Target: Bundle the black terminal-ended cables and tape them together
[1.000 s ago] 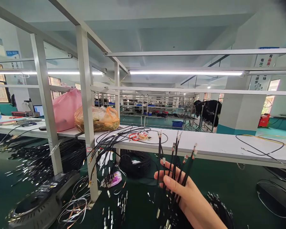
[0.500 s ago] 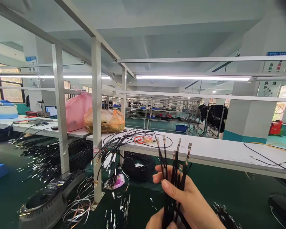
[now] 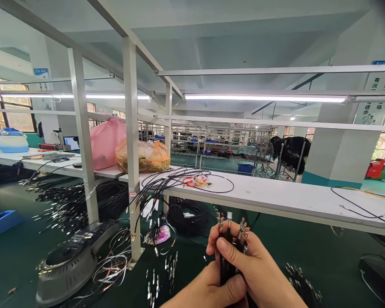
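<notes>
Your long white bench shelf [image 3: 276, 194] runs across the view from the left edge to the right edge, carried on grey metal uprights [image 3: 132, 145] that stand on the dark green bench mat [image 3: 13, 261] below it. On the shelf's left part sit a pink plastic bag [image 3: 105, 141] and, just beside it, an orange plastic bag of material [image 3: 144, 156]. Near the shelf's front edge, loose black cables [image 3: 167, 182] spill over and hang down toward the mat, with red-handled scissors [image 3: 188, 181] lying among them.

Under the shelf a coil of black cable [image 3: 188, 216] rests on the mat, and further left a heap of black wires with bright tips [image 3: 70, 205] spreads toward the left edge. At the mat's near left corner stands a grey round tape dispenser machine [image 3: 70, 261], with thin white and copper wires [image 3: 112, 269] tangled just beside it. Small metal terminals [image 3: 167, 273] lie scattered on the mat between that machine and your hands.

Your right hand [image 3: 259, 273] is wrapped around a bundle of black wires with metal terminal ends [image 3: 231, 239], held upright at the lower middle, the tips showing above your fingers. Your left hand [image 3: 208, 291] pinches the same bundle lower down, touching the right hand. Nothing stands between you and the bundle.
</notes>
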Demonstrator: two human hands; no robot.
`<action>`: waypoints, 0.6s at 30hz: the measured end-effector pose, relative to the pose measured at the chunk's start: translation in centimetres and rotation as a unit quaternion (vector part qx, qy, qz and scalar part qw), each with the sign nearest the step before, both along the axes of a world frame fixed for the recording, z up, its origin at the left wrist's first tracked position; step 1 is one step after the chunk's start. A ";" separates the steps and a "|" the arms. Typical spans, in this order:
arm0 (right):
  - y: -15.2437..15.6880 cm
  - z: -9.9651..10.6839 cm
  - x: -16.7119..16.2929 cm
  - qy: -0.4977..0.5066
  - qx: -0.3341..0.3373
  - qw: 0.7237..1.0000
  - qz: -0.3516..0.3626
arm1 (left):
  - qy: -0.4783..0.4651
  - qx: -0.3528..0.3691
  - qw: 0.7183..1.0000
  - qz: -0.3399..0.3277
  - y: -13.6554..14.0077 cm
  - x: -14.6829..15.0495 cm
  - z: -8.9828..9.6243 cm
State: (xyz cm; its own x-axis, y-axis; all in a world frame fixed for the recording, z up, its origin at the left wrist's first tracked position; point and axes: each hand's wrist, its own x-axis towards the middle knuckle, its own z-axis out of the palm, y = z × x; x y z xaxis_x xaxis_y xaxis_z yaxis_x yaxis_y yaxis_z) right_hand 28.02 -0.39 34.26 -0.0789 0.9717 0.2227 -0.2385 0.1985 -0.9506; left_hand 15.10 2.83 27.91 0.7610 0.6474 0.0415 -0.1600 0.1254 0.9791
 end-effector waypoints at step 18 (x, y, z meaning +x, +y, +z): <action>-1.6 2.7 1.6 -0.535 0.136 0.833 0.032 | -0.019 0.035 0.999 0.030 -1.2 0.7 0.1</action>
State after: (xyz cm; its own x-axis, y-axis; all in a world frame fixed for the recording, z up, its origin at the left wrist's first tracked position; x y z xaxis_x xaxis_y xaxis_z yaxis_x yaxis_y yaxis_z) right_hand 29.58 -1.96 37.00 -0.4233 0.8829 0.2033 0.6981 0.4609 -0.5479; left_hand 15.79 1.66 28.06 0.7177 0.6865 0.1170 -0.2033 0.0458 0.9780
